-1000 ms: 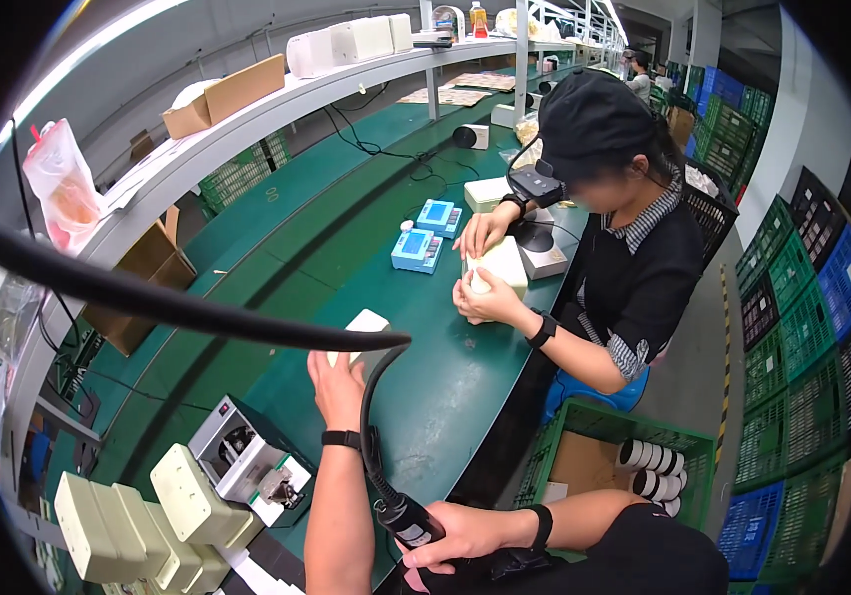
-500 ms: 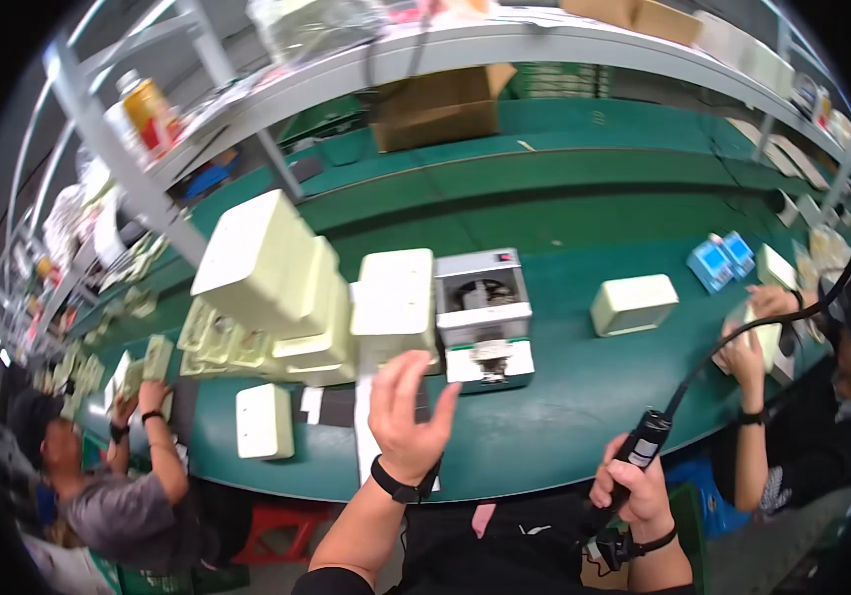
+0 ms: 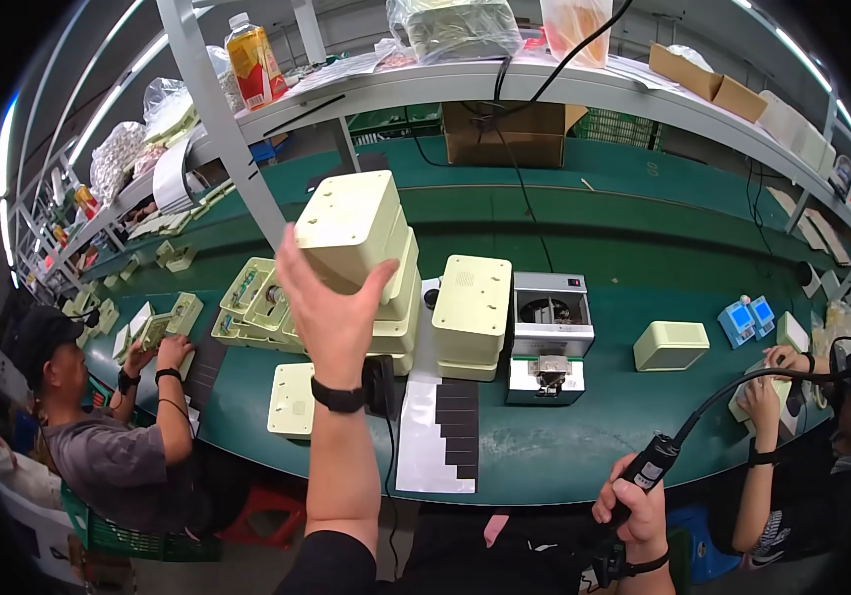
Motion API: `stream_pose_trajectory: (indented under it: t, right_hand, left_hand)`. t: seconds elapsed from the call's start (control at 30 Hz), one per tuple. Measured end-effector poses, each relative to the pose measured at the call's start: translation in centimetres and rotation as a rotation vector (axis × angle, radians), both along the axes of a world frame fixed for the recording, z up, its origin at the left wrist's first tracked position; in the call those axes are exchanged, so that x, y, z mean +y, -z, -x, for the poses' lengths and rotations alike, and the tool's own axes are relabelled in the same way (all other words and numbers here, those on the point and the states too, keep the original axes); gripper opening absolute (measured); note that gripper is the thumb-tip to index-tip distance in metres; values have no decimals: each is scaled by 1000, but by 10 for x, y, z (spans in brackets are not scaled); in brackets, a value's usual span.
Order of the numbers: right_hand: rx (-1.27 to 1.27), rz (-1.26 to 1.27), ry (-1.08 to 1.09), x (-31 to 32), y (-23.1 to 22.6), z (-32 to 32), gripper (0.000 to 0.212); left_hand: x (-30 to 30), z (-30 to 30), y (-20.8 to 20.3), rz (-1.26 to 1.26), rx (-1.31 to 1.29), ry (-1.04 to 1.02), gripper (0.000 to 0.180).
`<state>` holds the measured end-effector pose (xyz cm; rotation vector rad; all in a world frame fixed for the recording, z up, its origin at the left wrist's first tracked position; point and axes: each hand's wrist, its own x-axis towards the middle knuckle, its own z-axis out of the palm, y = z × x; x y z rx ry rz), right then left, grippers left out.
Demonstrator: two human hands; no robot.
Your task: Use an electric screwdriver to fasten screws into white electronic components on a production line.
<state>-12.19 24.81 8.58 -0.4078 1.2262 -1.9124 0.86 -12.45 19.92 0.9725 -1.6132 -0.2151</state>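
Observation:
My left hand [image 3: 329,322] is raised at the top pale cream plastic box [image 3: 351,210] of a tall stack, fingers and thumb spread across its near side; whether it touches the box I cannot tell. Low at the right, my right hand [image 3: 636,504] is wrapped round a black electric screwdriver [image 3: 656,462] with a cable at its upper end. Between the hands stand a shorter stack of cream boxes [image 3: 471,297] and a grey metal screw feeder [image 3: 551,317]. A single cream box [image 3: 292,399] lies left of my forearm.
White paper with black strips [image 3: 455,436] lies near the bench edge. Open cream housings [image 3: 262,297] sit behind the tall stack. Another cream box [image 3: 671,345] and blue packs [image 3: 748,319] are at right. Co-workers sit at both sides; a shelf [image 3: 425,84] crosses above.
My left hand has moved left and up, from beside the shorter stack to the tall stack's top box. The view has shifted left. My right hand still grips the screwdriver.

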Motion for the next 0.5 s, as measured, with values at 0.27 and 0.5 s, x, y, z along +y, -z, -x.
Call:
stream_pose_trajectory:
  t: [0.27,0.5]
  right_hand:
    - [-5,-13,64,10,-2,-3,24]
    - [22,-17,99,1,-11,20,24]
  left_hand:
    - [-14,-20,2,162,-141,134,96]
    - [65,-65,76,-90,59,922,90]
